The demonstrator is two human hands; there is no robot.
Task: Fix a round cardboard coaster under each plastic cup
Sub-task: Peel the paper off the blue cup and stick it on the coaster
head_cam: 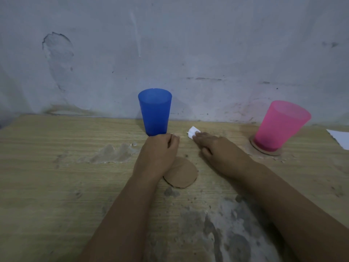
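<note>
A blue plastic cup [154, 112] stands upright on the bare wooden table [56, 176], near the wall. Just in front of its base is my left hand [158, 154], fingers curled, with nothing visible in it. A loose round cardboard coaster [184, 174] lies flat beside that wrist, partly hidden under it. My right hand [217, 148] lies flat, its straight fingertips touching a small white paper scrap [192, 131]. At the right, a pink plastic cup [279, 125] stands on another round cardboard coaster [254, 148].
A white paper sheet [340, 138] lies at the table's right edge. A scuffed grey wall [170, 53] rises directly behind the table. The tabletop has worn, peeled patches [207, 224] near the front.
</note>
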